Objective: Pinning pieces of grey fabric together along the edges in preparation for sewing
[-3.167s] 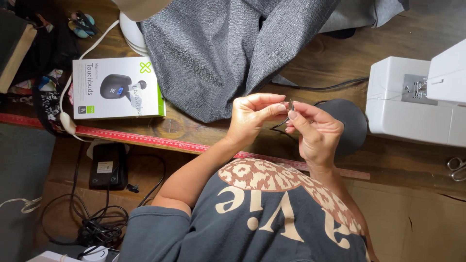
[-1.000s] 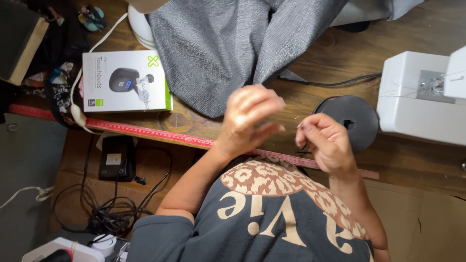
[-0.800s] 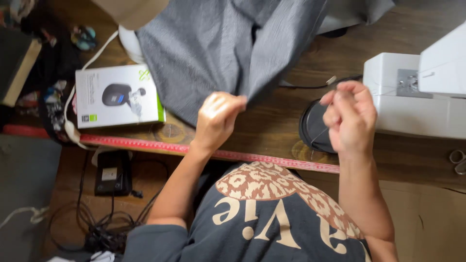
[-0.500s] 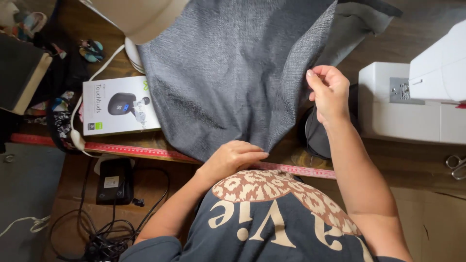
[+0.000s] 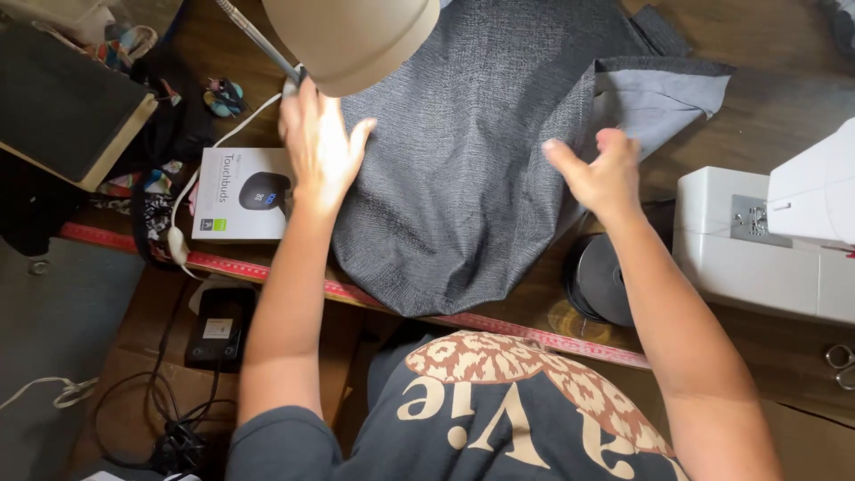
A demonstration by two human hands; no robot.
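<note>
Both hands [image 5: 463, 169] flat on coarse-woven, rumpled grey fabric [image 5: 463, 205].

Workstation surroundings: wooden table [image 5: 784, 116] under direct lamp light.
A beige lamp shade [image 5: 352, 40] hangs over the table's far edge (metal arm at left); grey floor [image 5: 62, 356] lies below, with black cables [image 5: 169, 428].

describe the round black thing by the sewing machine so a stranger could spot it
Start at the white sewing machine on the right of the wooden table. Just left of its base, under the right hand's wrist, lies a black disc, the only flat round thing there.
</note>
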